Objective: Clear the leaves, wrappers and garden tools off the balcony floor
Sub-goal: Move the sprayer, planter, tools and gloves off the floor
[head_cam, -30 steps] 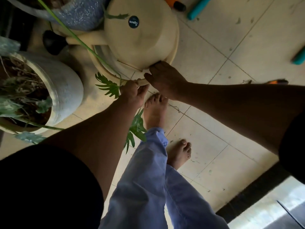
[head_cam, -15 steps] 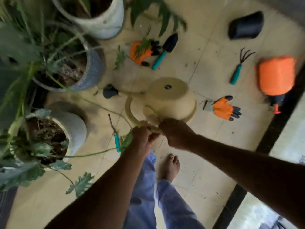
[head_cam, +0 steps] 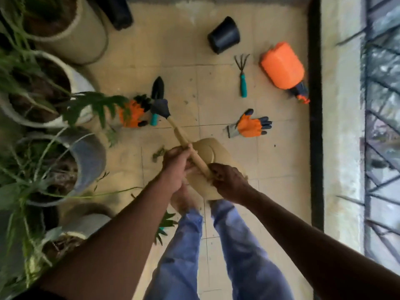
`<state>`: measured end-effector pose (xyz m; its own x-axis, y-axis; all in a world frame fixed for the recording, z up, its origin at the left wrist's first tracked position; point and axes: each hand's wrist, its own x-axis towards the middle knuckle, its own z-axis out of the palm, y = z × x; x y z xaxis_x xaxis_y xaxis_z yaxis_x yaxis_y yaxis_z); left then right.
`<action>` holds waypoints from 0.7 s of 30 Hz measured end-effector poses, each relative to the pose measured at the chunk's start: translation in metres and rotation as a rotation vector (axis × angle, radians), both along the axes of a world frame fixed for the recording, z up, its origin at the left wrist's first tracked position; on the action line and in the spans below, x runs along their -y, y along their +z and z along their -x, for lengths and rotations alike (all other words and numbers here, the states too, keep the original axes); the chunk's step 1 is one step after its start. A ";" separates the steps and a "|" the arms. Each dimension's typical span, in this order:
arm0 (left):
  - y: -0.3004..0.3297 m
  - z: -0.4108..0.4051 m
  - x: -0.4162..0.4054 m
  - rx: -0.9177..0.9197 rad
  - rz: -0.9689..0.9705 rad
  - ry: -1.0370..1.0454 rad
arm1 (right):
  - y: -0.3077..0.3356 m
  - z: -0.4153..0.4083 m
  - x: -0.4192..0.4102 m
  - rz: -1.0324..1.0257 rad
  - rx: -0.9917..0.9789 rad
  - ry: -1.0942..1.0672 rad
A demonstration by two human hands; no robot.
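**Plastic, rubber and tile on the balcony**

The watering can (head_cam: 205, 154) looks like matt beige plastic, its rose (head_cam: 160, 108) dark. The sprayer (head_cam: 282, 66) is smooth orange plastic. The glove (head_cam: 249, 124) has grey knit cloth with an orange coated palm. The hand rake (head_cam: 242, 73) shows dark metal tines and a teal handle. The floor (head_cam: 281, 169) is smooth cream tile.

There is only one camera, and I am wearing it on my head. It is looking almost straight down, past my arms to my legs and the floor (head_cam: 270, 161). My hands are sitting near the middle, close under it. The floor is lying farther down. The pots (head_cam: 65, 35) are running along the left edge. The railing (head_cam: 381, 126) is running down the right edge. The picture is wide and bending at the sides.
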<state>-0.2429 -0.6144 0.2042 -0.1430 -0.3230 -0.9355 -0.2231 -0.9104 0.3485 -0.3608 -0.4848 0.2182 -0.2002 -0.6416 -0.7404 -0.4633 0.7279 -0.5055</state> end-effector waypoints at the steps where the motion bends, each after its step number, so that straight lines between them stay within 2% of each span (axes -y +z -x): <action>1: -0.007 0.011 0.003 -0.004 -0.004 -0.004 | -0.005 0.005 -0.004 0.018 0.010 -0.041; 6: -0.018 0.062 -0.002 -0.016 0.005 -0.184 | -0.023 0.041 -0.017 0.063 0.028 -0.273; 10: 0.003 0.103 -0.026 -0.073 0.040 -0.306 | -0.009 0.082 -0.021 0.135 0.335 -0.703; 15: 0.036 0.156 -0.054 -0.112 0.056 -0.348 | 0.024 0.134 -0.025 0.114 0.539 -1.034; 18: 0.047 0.182 -0.070 -0.144 0.110 -0.437 | 0.026 0.162 -0.030 0.102 0.411 -1.008; 21: 0.049 0.204 -0.075 -0.137 0.236 -0.673 | 0.015 0.183 -0.039 0.116 0.363 -1.083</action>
